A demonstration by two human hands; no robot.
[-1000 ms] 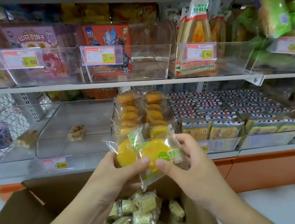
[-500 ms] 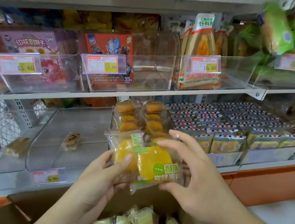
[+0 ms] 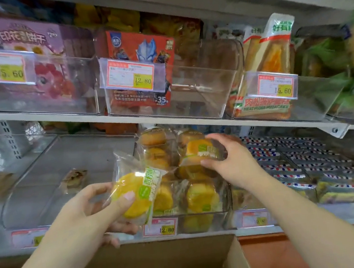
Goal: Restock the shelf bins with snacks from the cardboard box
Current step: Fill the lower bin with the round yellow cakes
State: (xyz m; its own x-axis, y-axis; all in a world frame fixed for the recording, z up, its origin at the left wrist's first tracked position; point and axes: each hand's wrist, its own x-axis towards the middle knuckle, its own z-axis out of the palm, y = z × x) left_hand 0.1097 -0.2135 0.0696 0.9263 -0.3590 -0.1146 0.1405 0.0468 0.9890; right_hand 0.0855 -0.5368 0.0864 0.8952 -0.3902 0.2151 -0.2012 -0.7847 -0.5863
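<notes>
My left hand (image 3: pixel 96 211) grips a wrapped yellow cake (image 3: pixel 134 193) in clear plastic with a green label, held in front of the lower shelf. My right hand (image 3: pixel 230 161) holds a second wrapped yellow cake (image 3: pixel 198 151) over the clear bin (image 3: pixel 226 203) in the middle of the lower shelf. That bin holds several of the same yellow cakes in two rows. The open cardboard box (image 3: pixel 175 264) stands below my arms, with wrapped snacks showing at its bottom edge.
Left of the cake bin is a clear bin with one small wrapped snack (image 3: pixel 74 178). To the right are rows of striped packets (image 3: pixel 296 160). The upper shelf carries clear bins with a purple box, a red box (image 3: pixel 140 50) and sandwich packs (image 3: pixel 271 57).
Both hands held the two cakes together before. They have separated: my right hand moved up and right with one cake over the bin, and my left hand keeps the other.
</notes>
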